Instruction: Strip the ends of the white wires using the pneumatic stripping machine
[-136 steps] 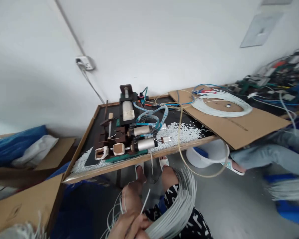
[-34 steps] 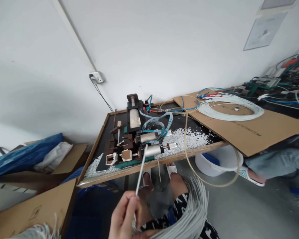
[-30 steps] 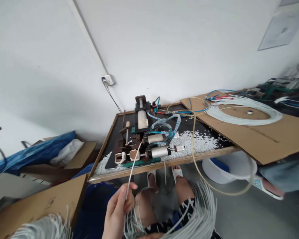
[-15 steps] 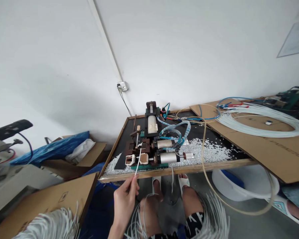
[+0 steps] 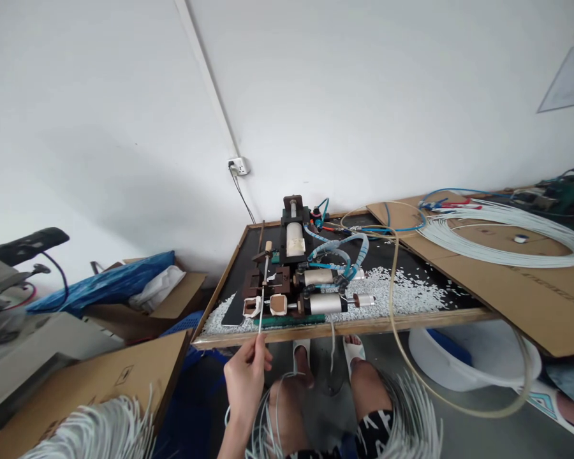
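The left hand [image 5: 246, 370] is just off the worktop's [image 5: 344, 328] front edge, towards its left corner, thumb and forefinger pinched together on a white strand [image 5: 261, 323]. The strand points away over that edge into the gap between the padded left block [image 5: 251, 307] and padded right block [image 5: 278, 304] of the pneumatic machine [image 5: 295, 237]; half a second earlier it leans across the right block instead. Its far tip is hard to tell from the metal rod [image 5: 266, 266] behind. The right hand, its fingers visible by the strand bundle [image 5: 414, 414] on the lap a second earlier, is now out of view, so its state cannot be told. Small white pieces [image 5: 406, 290] still cover the worktop along its front edge, right of the machine.
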`<state>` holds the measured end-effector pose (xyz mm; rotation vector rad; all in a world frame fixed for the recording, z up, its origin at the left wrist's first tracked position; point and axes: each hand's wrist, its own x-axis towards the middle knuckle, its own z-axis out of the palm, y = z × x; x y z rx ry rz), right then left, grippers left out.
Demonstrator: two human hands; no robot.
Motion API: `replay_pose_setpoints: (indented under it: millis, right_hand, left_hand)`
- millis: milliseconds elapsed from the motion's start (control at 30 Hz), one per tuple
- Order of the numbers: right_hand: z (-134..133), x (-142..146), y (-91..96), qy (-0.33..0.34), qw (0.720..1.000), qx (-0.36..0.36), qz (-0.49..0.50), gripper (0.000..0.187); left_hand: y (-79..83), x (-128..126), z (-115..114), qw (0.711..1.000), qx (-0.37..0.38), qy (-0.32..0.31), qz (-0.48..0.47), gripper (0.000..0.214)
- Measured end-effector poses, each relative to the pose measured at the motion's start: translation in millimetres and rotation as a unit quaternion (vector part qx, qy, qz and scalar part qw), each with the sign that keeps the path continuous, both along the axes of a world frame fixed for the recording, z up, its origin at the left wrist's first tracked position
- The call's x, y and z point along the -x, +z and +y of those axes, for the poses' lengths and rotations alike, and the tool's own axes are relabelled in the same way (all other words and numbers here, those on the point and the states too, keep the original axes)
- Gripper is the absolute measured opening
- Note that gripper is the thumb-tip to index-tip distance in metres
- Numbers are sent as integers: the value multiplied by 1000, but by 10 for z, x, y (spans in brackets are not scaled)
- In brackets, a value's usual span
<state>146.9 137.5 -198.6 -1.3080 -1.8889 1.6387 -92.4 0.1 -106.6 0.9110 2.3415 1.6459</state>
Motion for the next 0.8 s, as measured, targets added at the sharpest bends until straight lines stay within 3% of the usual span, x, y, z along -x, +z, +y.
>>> replay_pose_setpoints:
  millis: [367, 633, 800]
  right_hand:
    - [-4, 27, -28, -20, 1000, 0, 22, 9]
    - [-28, 90, -111, -30, 999, -8, 20, 8]
    - [-41, 102, -117, -46, 999, -10, 22, 5]
  left_hand:
    - [33, 16, 14, 1000, 3, -5, -17, 44]
    - [-74, 141, -17, 1000, 1, -30, 10, 46]
    - [22, 118, -244, 988, 85, -77, 100, 44]
